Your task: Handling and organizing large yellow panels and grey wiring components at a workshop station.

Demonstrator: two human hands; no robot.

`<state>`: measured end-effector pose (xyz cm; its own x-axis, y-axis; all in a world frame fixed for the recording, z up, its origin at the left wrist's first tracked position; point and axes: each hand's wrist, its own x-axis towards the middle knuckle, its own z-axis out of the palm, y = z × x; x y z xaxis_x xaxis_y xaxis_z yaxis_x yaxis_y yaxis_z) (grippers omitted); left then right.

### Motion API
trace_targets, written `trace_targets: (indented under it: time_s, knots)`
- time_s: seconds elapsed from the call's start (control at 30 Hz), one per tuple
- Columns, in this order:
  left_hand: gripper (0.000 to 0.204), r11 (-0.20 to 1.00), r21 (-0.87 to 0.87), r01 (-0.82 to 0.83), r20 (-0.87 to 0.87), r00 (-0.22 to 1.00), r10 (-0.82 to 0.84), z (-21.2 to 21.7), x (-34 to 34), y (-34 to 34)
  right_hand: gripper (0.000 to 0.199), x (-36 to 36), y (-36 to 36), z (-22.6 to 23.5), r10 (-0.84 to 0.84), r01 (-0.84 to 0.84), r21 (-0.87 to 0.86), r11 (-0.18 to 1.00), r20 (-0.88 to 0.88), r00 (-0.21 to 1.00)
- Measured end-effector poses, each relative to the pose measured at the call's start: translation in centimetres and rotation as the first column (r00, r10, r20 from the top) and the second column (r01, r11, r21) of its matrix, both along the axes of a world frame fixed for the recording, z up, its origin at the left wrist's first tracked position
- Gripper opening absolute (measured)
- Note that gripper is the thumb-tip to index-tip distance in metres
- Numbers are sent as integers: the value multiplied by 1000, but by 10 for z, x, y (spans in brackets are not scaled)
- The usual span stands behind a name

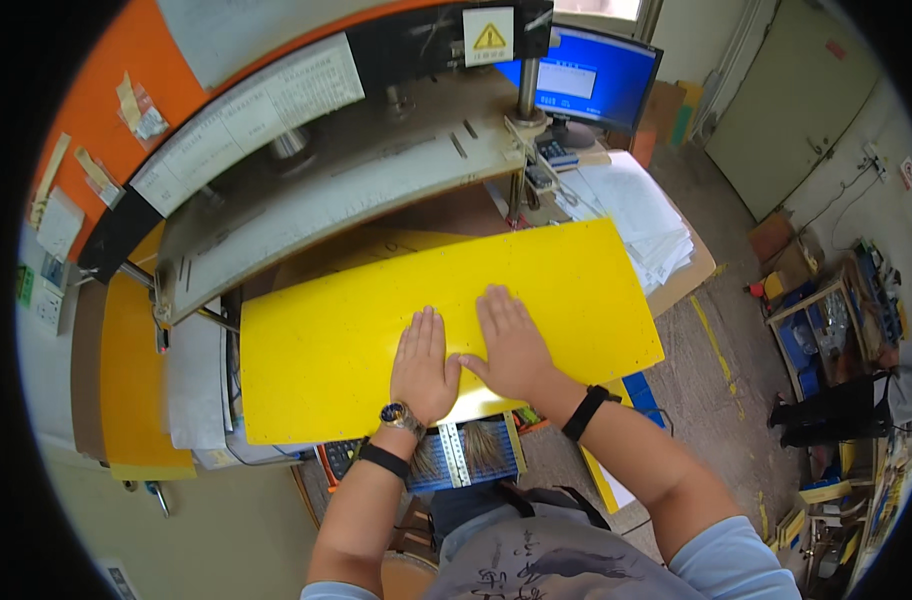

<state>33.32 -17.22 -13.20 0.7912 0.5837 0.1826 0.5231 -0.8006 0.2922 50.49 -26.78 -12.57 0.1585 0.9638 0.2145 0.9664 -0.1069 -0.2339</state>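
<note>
A large yellow rectangular board lies in front of me, tilted in view, with small holes or dots along its edges. My left hand rests flat on it near the front edge, fingers together and pointing away. My right hand also lies flat, just to the right, its thumb meeting the left thumb. Neither hand grasps anything. Below the board's front edge sits a blue tray with bundles of thin bristle-like strands and a pale ruler. Whatever supports the board is mostly hidden beneath it.
Beyond the board stands a press-like machine with a thick metal plate on posts. To its right are a lit monitor and stacked papers. Yellow and brown sheets hang at left. A person stands beside cluttered shelves far right.
</note>
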Motion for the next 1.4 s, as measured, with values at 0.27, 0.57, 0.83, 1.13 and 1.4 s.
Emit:
trace_targets:
  time_s: [0.27,0.57,0.83,1.13,1.4]
  knots:
    - [64,993,-114,5,105,994,7,1,-8,-1,76,-13,1,-11,102,-101,17,995,-42,994]
    - [70,994,-92,-59,134,988,71,-5,-7,-5,72,-32,12,-3,204,-208,-120,971,-43,978]
    - [76,982,-166,-95,195,972,128,-9,-23,8,80,-4,-2,3,167,-178,-77,981,-140,976]
    - [79,709,112,-696,29,715,698,-23,-226,120,88,69,-51,4,-64,66,-99,993,24,998]
    - [80,630,148,-763,-108,620,777,-28,-226,122,88,73,-59,-1,-77,79,-130,988,20,997]
